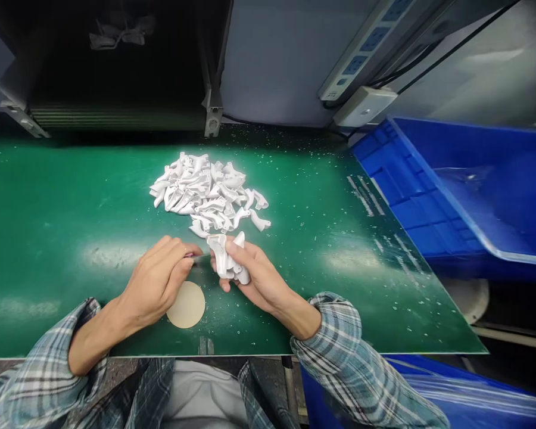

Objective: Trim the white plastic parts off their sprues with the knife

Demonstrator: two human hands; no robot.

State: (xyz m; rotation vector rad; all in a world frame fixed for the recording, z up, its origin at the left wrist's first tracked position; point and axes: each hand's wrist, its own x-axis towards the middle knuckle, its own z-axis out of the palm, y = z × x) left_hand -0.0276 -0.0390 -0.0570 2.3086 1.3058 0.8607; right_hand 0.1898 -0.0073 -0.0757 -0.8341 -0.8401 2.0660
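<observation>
My left hand (155, 280) is closed around a small pink-handled trimming knife (195, 255), whose thin blade points toward the white part. My right hand (254, 280) grips a bunch of white moulded plastic pieces (226, 257), and its fingers cover part of them. A loose heap of similar curved white pieces (204, 192) lies on the green mat (71, 196), just beyond my hands. A round beige pad (186, 304) sits on the mat under my left wrist, partly hidden by the hand.
A large blue plastic bin (469, 190) stands to the right of the mat, and another blue bin (411, 387) sits below its front edge. White plastic shavings are scattered over the mat. A power strip (366, 53) is mounted at the back right, and a dark metal frame (116, 71) stands behind the mat.
</observation>
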